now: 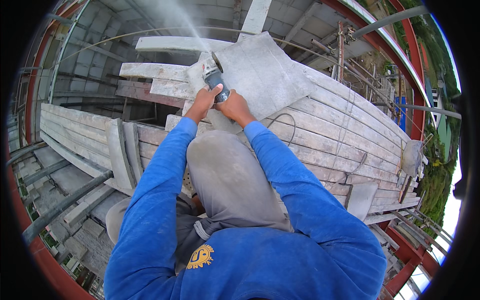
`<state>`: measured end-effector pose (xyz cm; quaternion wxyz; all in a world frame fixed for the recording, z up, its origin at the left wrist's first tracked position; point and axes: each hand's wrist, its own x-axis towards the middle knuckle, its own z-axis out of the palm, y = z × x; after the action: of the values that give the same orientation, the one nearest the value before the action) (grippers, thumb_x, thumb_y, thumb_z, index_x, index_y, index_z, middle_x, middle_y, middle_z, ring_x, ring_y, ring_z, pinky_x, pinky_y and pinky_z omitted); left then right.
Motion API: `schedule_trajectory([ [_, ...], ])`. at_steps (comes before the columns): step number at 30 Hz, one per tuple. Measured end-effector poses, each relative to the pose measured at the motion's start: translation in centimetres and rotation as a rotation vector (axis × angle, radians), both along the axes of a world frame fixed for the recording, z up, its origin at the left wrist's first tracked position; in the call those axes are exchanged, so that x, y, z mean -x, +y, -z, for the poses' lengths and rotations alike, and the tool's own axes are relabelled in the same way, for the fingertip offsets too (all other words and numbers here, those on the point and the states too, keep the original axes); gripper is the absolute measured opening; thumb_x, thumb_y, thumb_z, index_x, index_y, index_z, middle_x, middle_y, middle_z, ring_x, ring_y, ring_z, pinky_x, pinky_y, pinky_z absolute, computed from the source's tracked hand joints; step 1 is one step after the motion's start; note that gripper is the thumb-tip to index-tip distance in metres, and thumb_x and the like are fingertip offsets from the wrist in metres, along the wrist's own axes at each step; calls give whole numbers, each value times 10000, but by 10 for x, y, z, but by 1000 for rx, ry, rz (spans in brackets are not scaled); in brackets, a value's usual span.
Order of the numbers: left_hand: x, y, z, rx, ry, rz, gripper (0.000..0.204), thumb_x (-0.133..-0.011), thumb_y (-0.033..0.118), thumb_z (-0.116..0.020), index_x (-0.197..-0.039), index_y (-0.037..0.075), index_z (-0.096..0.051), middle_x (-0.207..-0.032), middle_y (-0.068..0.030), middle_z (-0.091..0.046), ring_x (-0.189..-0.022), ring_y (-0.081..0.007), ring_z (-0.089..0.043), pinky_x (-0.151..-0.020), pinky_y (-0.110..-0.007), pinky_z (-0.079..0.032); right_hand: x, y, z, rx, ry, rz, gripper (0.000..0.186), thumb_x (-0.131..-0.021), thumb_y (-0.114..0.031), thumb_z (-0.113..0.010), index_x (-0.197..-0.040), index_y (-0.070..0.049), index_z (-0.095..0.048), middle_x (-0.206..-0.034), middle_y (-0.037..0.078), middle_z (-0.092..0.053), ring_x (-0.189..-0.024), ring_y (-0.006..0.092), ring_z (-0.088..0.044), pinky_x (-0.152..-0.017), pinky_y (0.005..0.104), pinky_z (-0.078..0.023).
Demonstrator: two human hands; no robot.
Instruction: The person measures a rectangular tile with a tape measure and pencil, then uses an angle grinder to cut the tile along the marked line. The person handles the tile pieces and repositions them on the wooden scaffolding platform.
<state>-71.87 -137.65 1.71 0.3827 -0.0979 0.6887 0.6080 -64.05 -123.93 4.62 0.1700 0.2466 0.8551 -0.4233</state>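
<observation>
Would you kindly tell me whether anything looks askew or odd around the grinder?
Yes: the pale grey sheet under the angle grinder lies askew, its edges slanting across the planks rather than along them. A pale, dusty plume also stretches away from the disc.

To the right of the frame you have long, pale planks [360,155] laid side by side, with a grey slab [361,198] flat on them at lower right and a grey sack [412,158] near their far end. Past these you see a red beam [416,65], a blue panel [400,108] and green slopes [442,165]. A pipe [390,21] crosses your upper right. At upper left you have a grey block wall [107,32]; at left, two short boards [119,152] lie across more planks; at lower left, a thick pipe [67,205] slants upward to the right.
</observation>
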Motion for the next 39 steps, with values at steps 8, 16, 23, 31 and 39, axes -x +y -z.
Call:
schedule_trajectory([
  [8,-4,1,-1,6,-1,0,621,-1037,441,-746,-1414,-31,-600,-1151,-107,-738,-941,-194,-753,-785,-383,-641,-4,1,1,5,3,-3,854,-718,-583,-919,-1190,80,-659,-1120,309,-769,-1071,458,-761,-922,501,-606],
  [16,-12,2,3,-26,38,7,640,-1030,449,-756,-1408,-43,-596,-1147,-111,-738,-930,-199,-754,-774,-385,-642,-11,2,0,-12,-13,9,805,-730,-551,-899,-1181,73,-666,-1108,305,-772,-1045,453,-765,-905,495,-603],
  [23,-7,-1,12,14,22,-1,605,-1048,426,-738,-1412,-36,-598,-1140,-104,-738,-933,-197,-749,-774,-390,-639,-9,1,-3,-11,-4,-3,814,-736,-555,-903,-1188,78,-662,-1102,310,-770,-1056,462,-759,-913,500,-601],
  [31,-23,1,-5,-22,10,28,583,-1055,418,-734,-1418,-21,-608,-1148,-95,-740,-942,-195,-752,-808,-394,-639,-23,4,-5,11,-10,-2,856,-732,-584,-918,-1191,87,-648,-1102,327,-763,-1069,481,-750,-916,516,-601],
  [39,-21,1,1,-24,-7,13,632,-1038,451,-753,-1420,-28,-600,-1158,-103,-738,-950,-196,-752,-815,-400,-639,-21,5,-1,2,-14,-9,831,-746,-561,-918,-1191,86,-644,-1094,323,-763,-1063,481,-749,-913,520,-599],
])
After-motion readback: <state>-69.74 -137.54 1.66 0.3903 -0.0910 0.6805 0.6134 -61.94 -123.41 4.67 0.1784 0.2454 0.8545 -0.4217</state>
